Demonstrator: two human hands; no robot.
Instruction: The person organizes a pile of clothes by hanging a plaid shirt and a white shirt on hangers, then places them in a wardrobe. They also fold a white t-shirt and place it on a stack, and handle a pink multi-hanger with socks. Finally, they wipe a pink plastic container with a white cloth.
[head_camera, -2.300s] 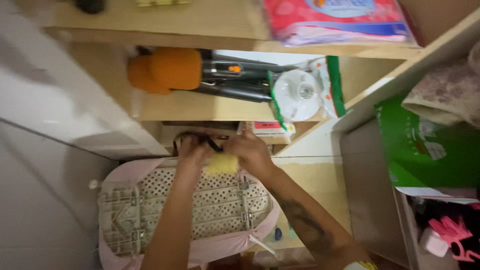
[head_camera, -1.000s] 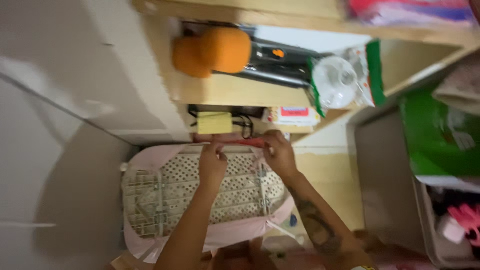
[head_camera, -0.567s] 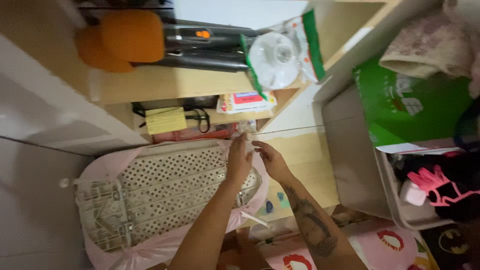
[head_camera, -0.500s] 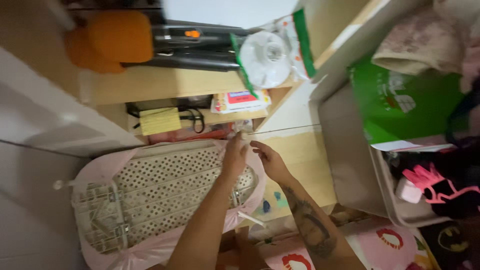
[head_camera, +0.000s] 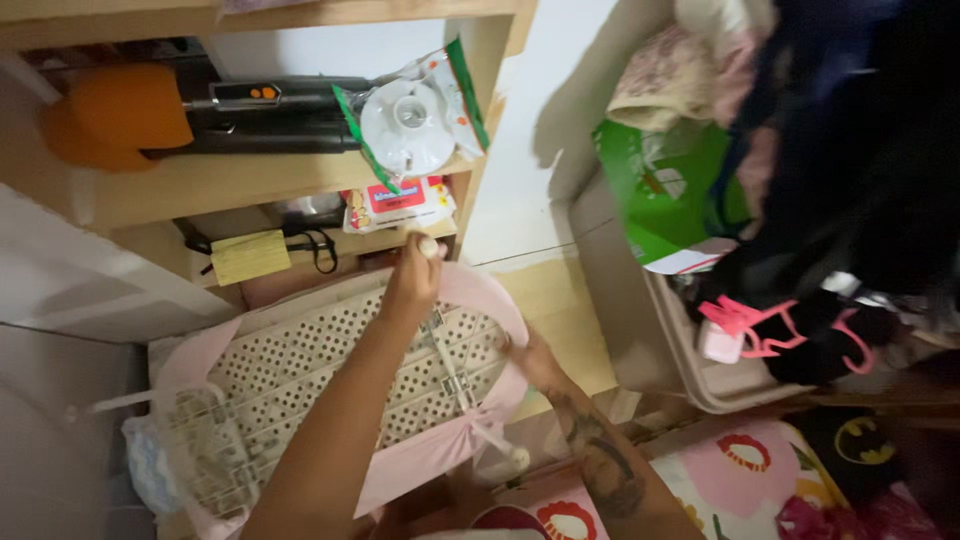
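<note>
A cream perforated board (head_camera: 330, 370) with a pink fabric cover (head_camera: 470, 285) lies tilted below a wooden shelf unit. My left hand (head_camera: 410, 285) is raised over the board's right end, fingers pinched on a small white piece (head_camera: 428, 245), perhaps a cord end. My right hand (head_camera: 525, 355), on a tattooed forearm, grips the pink cover at the board's lower right edge. A loose pink strap with a white tip (head_camera: 505, 450) hangs below it.
The wooden shelf (head_camera: 250, 180) holds an orange-and-black appliance (head_camera: 150, 115), a bagged white round item (head_camera: 410, 115), a small colourful box (head_camera: 395, 205), a yellow pad (head_camera: 250, 257) and a black cable. A grey bin (head_camera: 640, 330) with clothes and a pink hanger stands right. A floral mat (head_camera: 740, 470) lies below.
The view swung right. Both hands left the board's top edge: my left hand rose at the right end pinching the white piece, and my right hand dropped to the lower right edge.
</note>
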